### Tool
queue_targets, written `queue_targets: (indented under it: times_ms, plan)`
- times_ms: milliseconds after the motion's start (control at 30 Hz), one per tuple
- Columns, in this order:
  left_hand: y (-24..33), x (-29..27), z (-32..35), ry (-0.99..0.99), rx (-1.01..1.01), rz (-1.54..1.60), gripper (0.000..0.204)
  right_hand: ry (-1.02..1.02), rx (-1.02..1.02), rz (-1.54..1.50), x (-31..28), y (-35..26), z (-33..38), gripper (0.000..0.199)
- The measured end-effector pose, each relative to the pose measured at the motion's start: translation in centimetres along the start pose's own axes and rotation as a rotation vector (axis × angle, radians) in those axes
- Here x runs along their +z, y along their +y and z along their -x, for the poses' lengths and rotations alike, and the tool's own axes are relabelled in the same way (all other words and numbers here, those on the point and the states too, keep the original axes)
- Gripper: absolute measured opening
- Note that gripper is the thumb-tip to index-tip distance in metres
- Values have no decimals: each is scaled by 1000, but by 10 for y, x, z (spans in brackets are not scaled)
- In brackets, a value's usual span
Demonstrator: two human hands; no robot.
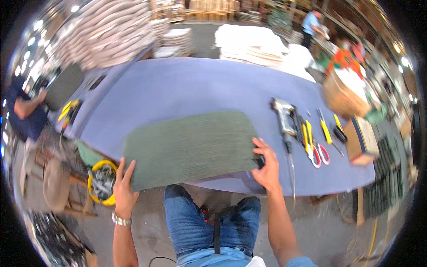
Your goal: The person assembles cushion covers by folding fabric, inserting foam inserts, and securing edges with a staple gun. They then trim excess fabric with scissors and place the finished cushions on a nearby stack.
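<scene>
A dark green, flat panel (191,147) with rounded far corners lies over the near part of the blue-covered table (195,84), its near edge reaching past the table edge. My left hand (125,189) holds the panel's left edge near the front corner, and a metal-banded watch circles that wrist. At the opposite edge, my right hand (267,167) grips the front right corner, where a small black patch shows by the fingers; I cannot make out what it is. Slight motion blur softens the panel's surface.
Right of the panel lie a pneumatic tool (284,118), red-handled scissors (318,153), a yellow-handled screwdriver (324,129) and a cardboard box (361,140). A yellow bucket (102,182) stands at left below the table. Another person (29,109) holds a similar panel. White stacks (253,42) stand beyond.
</scene>
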State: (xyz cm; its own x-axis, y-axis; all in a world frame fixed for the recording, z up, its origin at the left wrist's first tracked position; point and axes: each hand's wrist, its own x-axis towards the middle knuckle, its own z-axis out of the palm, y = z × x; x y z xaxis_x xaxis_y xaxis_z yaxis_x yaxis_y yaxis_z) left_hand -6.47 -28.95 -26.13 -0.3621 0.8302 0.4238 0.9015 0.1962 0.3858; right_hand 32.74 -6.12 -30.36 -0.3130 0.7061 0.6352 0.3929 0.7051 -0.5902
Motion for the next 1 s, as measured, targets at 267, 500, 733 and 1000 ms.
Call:
queue_targets:
  times_ms: [267,500,733,1000]
  plan:
    - [-4,-5,15,42,20,-61,88,-411,-396,46,84,-162,-22,58]
    - [-25,30,38,42,21,94,117,-411,-627,59,188,-186,-3,60]
    - [-38,23,40,38,-74,391,106,-332,-590,1,200,-186,-4,51]
    - [-52,31,26,211,-21,264,101,-502,-492,-143,186,-192,-41,33]
